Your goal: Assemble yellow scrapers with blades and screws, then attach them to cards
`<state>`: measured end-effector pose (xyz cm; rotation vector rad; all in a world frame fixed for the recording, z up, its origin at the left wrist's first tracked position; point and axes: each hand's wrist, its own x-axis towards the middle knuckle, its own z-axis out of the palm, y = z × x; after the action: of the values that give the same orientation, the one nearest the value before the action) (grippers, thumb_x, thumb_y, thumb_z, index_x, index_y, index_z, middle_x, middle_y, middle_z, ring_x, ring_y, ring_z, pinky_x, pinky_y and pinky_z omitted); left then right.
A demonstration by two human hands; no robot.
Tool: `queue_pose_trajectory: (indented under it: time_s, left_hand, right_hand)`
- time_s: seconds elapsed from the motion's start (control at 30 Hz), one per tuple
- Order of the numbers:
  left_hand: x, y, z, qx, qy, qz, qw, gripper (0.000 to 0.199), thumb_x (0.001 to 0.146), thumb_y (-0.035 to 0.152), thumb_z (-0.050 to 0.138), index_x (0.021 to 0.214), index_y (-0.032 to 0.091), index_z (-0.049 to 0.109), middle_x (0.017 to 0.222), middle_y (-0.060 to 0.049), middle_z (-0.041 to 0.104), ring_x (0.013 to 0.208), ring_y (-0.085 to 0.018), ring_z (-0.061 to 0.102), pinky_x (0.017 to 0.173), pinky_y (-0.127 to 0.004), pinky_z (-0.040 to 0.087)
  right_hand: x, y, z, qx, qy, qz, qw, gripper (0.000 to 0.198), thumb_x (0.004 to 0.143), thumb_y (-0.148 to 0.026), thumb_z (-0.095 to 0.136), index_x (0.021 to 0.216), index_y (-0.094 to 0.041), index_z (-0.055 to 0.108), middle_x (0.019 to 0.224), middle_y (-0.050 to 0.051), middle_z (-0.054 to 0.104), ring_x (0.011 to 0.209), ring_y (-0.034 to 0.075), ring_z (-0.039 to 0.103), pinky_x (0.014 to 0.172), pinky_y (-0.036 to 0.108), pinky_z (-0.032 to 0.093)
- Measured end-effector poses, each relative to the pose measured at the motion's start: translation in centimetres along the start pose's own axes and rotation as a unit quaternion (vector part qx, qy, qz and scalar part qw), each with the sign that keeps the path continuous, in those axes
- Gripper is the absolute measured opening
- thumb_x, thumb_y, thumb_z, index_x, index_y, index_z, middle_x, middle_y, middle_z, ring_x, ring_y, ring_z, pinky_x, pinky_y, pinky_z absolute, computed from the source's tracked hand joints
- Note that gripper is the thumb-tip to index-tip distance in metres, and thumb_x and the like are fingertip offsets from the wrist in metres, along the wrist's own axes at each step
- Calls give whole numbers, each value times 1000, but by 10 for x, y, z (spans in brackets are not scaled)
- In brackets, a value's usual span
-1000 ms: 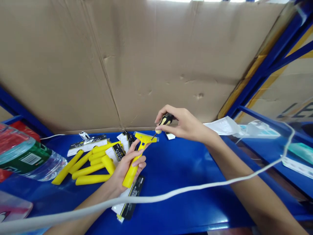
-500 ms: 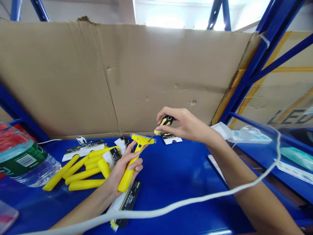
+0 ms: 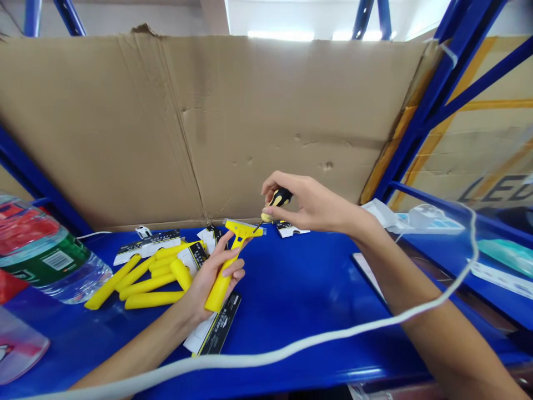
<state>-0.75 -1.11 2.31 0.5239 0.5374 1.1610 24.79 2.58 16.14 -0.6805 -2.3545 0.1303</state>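
Note:
My left hand (image 3: 214,272) is closed round the handle of a yellow scraper (image 3: 220,286), whose wide head points up and away with a clear strip along its edge. In my right hand (image 3: 302,201) is a black and yellow screwdriver (image 3: 278,201), gripped by its handle. Its thin shaft slants down to the right side of the scraper head, and the tip appears to touch a screw spot there. Several yellow handles (image 3: 152,285) lie in a pile left of my left hand. Below that hand sits a black and white packaging card (image 3: 219,328).
A large water bottle (image 3: 50,255) lies at the left. Across the foreground runs a white cable (image 3: 291,350). Cardboard (image 3: 266,128) walls off the back of the blue table (image 3: 300,289). Further right are a phone-like slab (image 3: 368,275) and a blue rack post (image 3: 433,105).
The view has tilted slightly, so things sit a little higher. The screwdriver handle has turned slightly in my right hand, while its tip stays at the scraper head. My left hand keeps its hold.

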Motion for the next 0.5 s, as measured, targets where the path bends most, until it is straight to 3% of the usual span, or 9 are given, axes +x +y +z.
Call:
queue_pose_trajectory:
  time_s: [0.13, 0.3, 0.43, 0.5]
  left_hand:
    - [0, -3, -4, 6, -1, -8, 1000, 73, 95, 1, 74, 154, 39, 56, 155, -9, 68, 50, 3, 47, 55, -17, 50]
    - [0, -6, -1, 10, 17, -11, 1000, 73, 95, 0, 72, 155, 38, 55, 143, -8, 73, 48, 2, 44, 53, -18, 49]
    - [0, -4, 2, 8, 30, -14, 999, 76, 95, -2, 70, 159, 36, 52, 142, -9, 73, 46, 2, 44, 52, -18, 49]
    - [0, -3, 1, 2, 26, -14, 1000, 78, 95, -2, 70, 160, 38, 51, 146, -10, 71, 47, 2, 45, 52, -17, 49]
  right_hand:
    - [0, 0, 3, 41, -31, 16, 999, 20, 97, -25, 74, 115, -23, 64, 114, 5, 76, 98, 20, 72, 88, 34, 55]
    - [1, 5, 8, -1, -12, 15, 1000, 21, 101, -36, 76, 111, -23, 63, 108, 5, 76, 93, 21, 70, 86, 36, 52]
    - [0, 7, 9, 27, -33, 22, 999, 26, 97, -24, 75, 119, -23, 62, 118, 7, 76, 102, 22, 72, 91, 37, 54]
    - [1, 7, 9, 50, -41, 35, 997, 22, 97, -21, 75, 115, -23, 63, 112, 4, 77, 96, 20, 73, 86, 35, 55]
